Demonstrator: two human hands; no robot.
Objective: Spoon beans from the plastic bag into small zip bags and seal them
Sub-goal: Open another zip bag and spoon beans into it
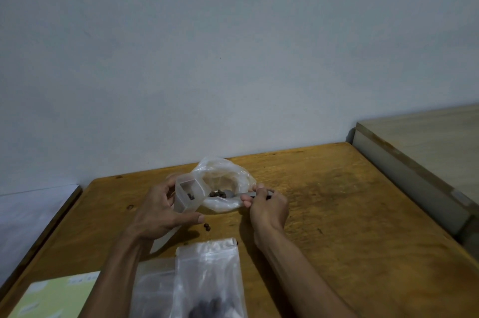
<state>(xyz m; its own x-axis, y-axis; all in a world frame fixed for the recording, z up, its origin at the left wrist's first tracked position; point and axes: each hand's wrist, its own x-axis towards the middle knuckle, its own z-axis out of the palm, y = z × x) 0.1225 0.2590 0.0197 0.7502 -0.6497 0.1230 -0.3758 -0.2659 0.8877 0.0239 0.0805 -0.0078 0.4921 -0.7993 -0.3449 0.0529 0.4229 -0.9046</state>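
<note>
My left hand (pixel 160 210) holds a small clear zip bag (pixel 188 194) with its mouth spread open; a few dark beans lie inside it. My right hand (pixel 267 207) pinches the handle of a metal spoon (pixel 228 193) whose bowl carries several dark beans just right of the zip bag's mouth. Behind them lies the crumpled clear plastic bag (pixel 223 175), open on the wooden table (pixel 337 214). Two loose beans (pixel 206 226) lie on the table near my left thumb.
Near the front edge lie flat zip bags (pixel 207 278), one with dark beans at its bottom. A pale green sheet (pixel 54 297) rests at the front left. A lower pale surface (pixel 427 141) adjoins the table on the right; a wall stands behind.
</note>
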